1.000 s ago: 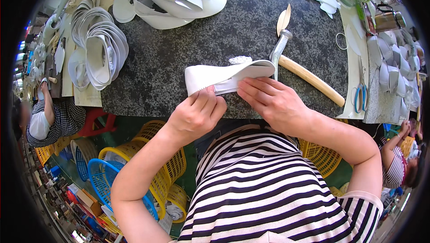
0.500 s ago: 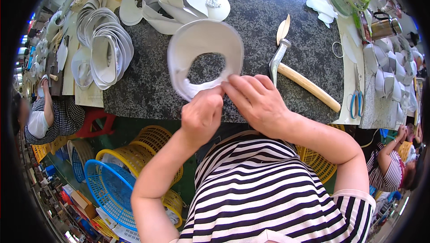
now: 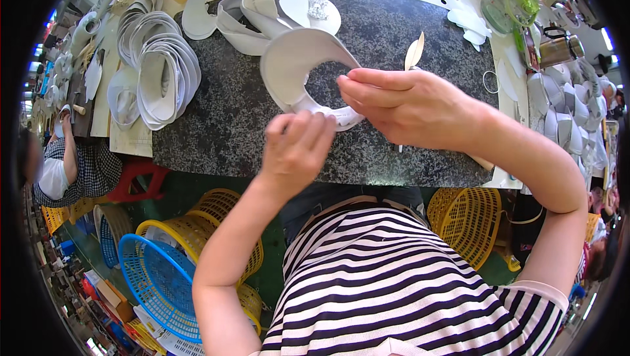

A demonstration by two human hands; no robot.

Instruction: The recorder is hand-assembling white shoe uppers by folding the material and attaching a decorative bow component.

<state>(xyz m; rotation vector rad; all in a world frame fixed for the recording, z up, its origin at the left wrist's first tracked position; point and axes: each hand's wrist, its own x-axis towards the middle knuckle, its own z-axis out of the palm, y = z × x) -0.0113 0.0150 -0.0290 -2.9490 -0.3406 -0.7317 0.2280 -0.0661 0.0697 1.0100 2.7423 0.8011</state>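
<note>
A white, ring-shaped shoe upper (image 3: 292, 61) is held just above the dark speckled slab (image 3: 226, 139), in front of me. My left hand (image 3: 295, 152) has its bent fingertips pressed on the near edge of the opening, where white lining shows. On the right side of the ring, my right hand (image 3: 410, 106) pinches the edge between thumb and fingers. Beyond the right hand lies a pale leaf-shaped piece (image 3: 414, 52). A hammer is mostly covered by my right hand and forearm; only the end of its wooden handle (image 3: 482, 162) shows.
Stacked white uppers (image 3: 167, 77) lie at the left, and more loose uppers (image 3: 262, 11) at the back. White cut pieces (image 3: 467, 22) and a green tape dispenser (image 3: 522, 5) are at the far right. Baskets, one blue (image 3: 157, 284) and one yellow (image 3: 462, 225), stand below the bench.
The right hand has moved right and up along the ring and turned, now covering the hammer's head. The upper has tilted and shifted slightly right. My left hand stays at its near edge.
</note>
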